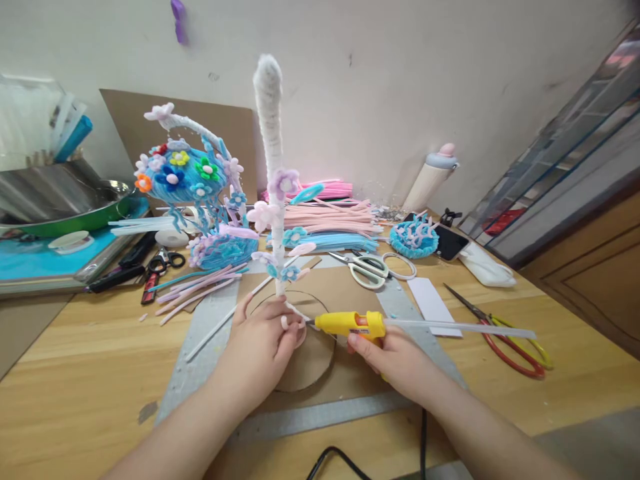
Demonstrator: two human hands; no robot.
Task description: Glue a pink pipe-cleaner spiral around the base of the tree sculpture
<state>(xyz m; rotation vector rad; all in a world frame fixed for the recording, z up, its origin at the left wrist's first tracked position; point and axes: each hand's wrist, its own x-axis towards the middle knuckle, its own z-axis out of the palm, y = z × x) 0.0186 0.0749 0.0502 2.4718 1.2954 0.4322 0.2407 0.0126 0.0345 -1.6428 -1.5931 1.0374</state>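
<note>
My left hand (265, 340) is closed around the foot of an upright white fuzzy stem (273, 147), holding it over a cut cardboard disc (313, 363). Pink, lilac and blue pipe-cleaner flowers (285, 183) sit along the stem's lower half. In my right hand (395, 357) is a yellow hot glue gun (350, 324), its nozzle pointing left and close to my left fingertips. A long clear glue stick (460, 327) sticks out of its back. Whether the nozzle touches the stem is hidden by my fingers.
Left stands a blue flowered pipe-cleaner piece (185, 173), with black scissors (163, 263) and a steel pot (55, 190) beyond. Behind lie pink pipe cleaners (330, 219). White-handled scissors (367, 270), red-and-yellow-handled scissors (515, 347) and a bottle (430, 180) are right. A black cord (424, 440) hangs in front.
</note>
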